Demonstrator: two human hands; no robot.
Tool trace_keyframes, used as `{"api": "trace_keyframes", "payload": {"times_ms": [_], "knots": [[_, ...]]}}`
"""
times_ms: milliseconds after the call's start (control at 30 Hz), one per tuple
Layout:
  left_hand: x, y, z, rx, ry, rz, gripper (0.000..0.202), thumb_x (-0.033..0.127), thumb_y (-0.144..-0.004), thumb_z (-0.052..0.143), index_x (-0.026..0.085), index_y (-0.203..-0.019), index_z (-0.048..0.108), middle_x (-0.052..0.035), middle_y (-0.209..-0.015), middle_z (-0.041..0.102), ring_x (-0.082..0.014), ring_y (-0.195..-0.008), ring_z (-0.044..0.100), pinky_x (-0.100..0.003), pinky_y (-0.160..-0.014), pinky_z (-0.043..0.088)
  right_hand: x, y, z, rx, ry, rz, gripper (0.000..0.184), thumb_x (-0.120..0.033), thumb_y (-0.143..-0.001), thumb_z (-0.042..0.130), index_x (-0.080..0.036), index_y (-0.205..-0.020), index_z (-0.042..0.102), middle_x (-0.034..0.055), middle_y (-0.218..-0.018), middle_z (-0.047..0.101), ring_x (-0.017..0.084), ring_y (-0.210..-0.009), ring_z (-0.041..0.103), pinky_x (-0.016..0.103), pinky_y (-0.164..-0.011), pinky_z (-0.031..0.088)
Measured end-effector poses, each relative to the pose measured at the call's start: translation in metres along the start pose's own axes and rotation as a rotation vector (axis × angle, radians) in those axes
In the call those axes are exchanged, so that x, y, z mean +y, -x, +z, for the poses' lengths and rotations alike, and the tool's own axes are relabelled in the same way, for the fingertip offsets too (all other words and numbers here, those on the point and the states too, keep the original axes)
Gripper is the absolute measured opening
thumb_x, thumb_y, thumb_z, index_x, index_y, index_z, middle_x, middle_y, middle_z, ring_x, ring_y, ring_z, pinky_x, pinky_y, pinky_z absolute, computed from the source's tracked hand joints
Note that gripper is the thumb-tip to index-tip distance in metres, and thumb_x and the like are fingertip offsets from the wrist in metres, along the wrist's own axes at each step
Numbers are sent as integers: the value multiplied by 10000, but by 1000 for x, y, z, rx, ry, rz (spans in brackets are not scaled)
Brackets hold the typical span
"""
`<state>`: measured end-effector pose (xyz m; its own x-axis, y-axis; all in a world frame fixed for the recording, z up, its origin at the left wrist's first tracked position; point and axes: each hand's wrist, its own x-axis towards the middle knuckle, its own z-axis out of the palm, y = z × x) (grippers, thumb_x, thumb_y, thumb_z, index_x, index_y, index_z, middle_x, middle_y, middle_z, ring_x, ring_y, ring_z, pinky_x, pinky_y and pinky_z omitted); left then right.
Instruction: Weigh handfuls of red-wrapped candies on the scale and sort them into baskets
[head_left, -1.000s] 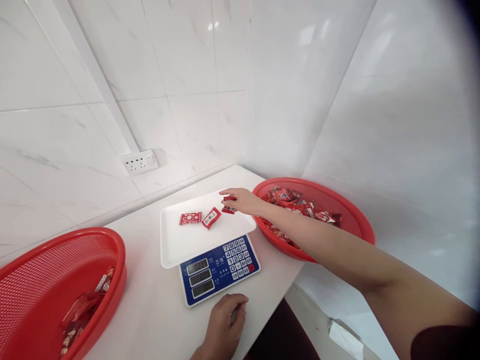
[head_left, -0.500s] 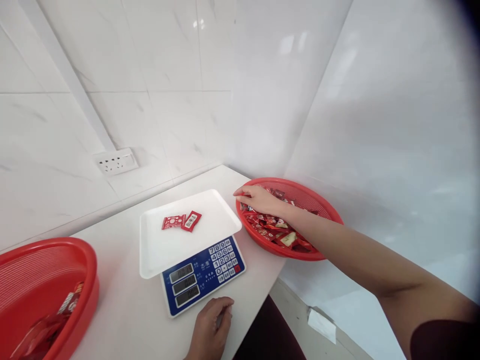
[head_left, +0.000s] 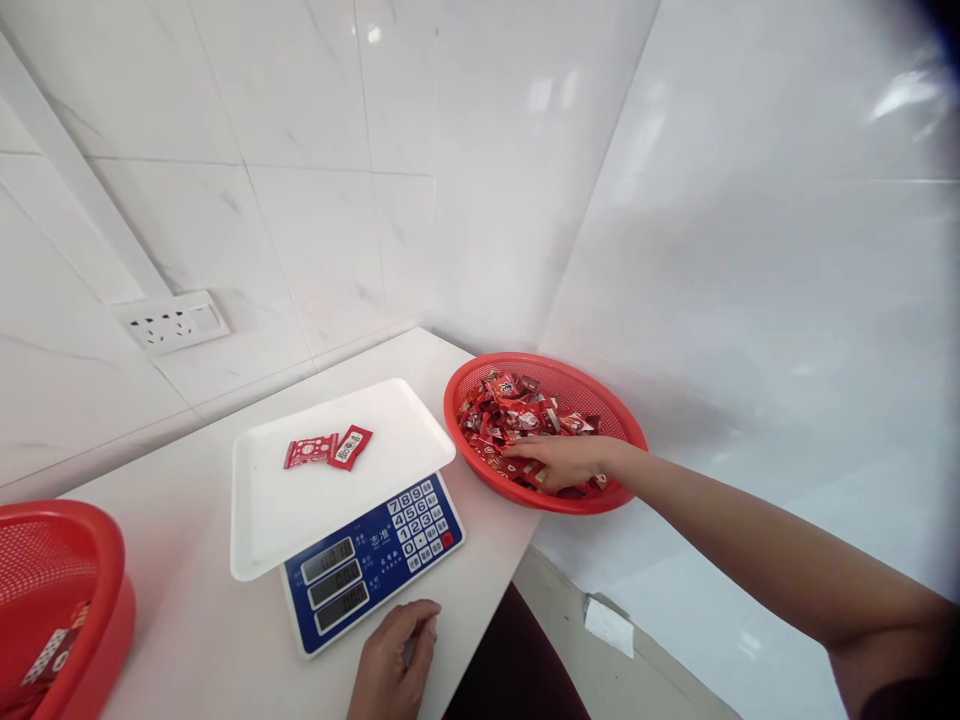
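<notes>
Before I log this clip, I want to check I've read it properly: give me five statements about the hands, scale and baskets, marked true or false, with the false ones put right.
1. The right hand is among the wrapped packets in the basket on the right. True.
2. The left hand is reaching into the basket on the left. False: it is in front of the scale, near the table's edge.
3. Two red packets lie on the scale's white tray. True.
4. The scale's keypad is left of its displays. False: it is to their right.
5. Both baskets are red. True.
</notes>
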<state>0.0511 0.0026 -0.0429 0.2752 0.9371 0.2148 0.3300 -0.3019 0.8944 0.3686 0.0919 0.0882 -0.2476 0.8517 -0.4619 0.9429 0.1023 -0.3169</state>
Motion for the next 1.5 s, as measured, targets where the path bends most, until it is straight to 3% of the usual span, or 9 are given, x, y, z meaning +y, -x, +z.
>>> {"api": "trace_keyframes", "payload": {"times_ms": [67, 233, 433, 633, 833, 967, 1100, 1300, 1500], "knots": [[0, 0, -1, -16, 5, -9, 289, 459, -825, 485, 222, -832, 650, -33, -719, 661, -154, -646, 616, -230, -637, 522, 0, 4, -7, 2, -4, -12, 756, -183, -591, 606, -302, -1319, 439, 22, -1423, 349, 305, -1228, 408, 360, -911, 419], [-1, -1, -2, -42, 20, -13, 278, 454, -821, 496, 224, -842, 651, -30, -716, 661, -153, -646, 618, -229, -643, 520, -2, 14, -8, -33, 66, -69, 621, -171, -604, 588, -298, -1211, 557, 29, -1284, 512, 284, -1068, 543, 350, -813, 467], [1, -1, -2, -40, 12, -12, 235, 427, -819, 508, 242, -843, 651, -12, -765, 668, -148, -706, 624, -216, -656, 504, 0, 2, 20, 222, 307, -131, 496, -208, -711, 534, -207, -1207, 551, 110, -1167, 584, 290, -1060, 524, 358, -807, 434], [1, 1, -2, -52, 9, -36, 224, 412, -823, 496, 247, -854, 644, -9, -762, 664, -151, -699, 618, -224, -652, 497, 10, -5, 1, 500, 56, 11, 220, -194, -757, 477, -224, -900, 641, 44, -924, 666, 211, -845, 601, 276, -696, 424], [0, 1, -1, -63, 41, -64, 228, 419, -817, 501, 245, -853, 644, -12, -759, 662, -158, -700, 614, -236, -658, 487, 13, 0, -24, 695, -117, 88, 194, -265, -818, 422, -200, -888, 591, 42, -966, 650, 180, -864, 588, 267, -733, 432], [1, 1, -1, -56, 58, -87, 241, 428, -813, 499, 238, -844, 646, -20, -767, 661, -167, -709, 609, -247, -656, 483, 11, 0, -29, 781, -220, 141, 229, -333, -831, 389, -184, -792, 558, 40, -853, 645, 168, -785, 580, 267, -697, 433], [1, 1, -2, -93, 76, -104, 229, 413, -817, 499, 237, -855, 641, -18, -754, 651, -163, -697, 601, -248, -657, 472, 10, -1, -29, 800, -295, 167, 244, -362, -817, 395, -179, -750, 542, 19, -743, 623, 141, -661, 552, 249, -609, 418], [1, 1, -3, -101, 75, -105, 213, 403, -819, 496, 247, -858, 636, -8, -754, 648, -155, -699, 603, -243, -669, 465, 11, -4, -27, 791, -351, 176, 264, -373, -812, 396, -172, -869, 557, 21, -796, 625, 121, -638, 541, 234, -575, 410], [0, 0, -2, -117, 76, -101, 207, 388, -826, 489, 242, -863, 632, -12, -758, 644, -155, -703, 603, -245, -668, 465, 14, -4, -30, 564, -297, 186, 186, -333, -734, 551, -178, -815, 612, 18, -753, 644, 142, -633, 567, 240, -566, 416]]}}
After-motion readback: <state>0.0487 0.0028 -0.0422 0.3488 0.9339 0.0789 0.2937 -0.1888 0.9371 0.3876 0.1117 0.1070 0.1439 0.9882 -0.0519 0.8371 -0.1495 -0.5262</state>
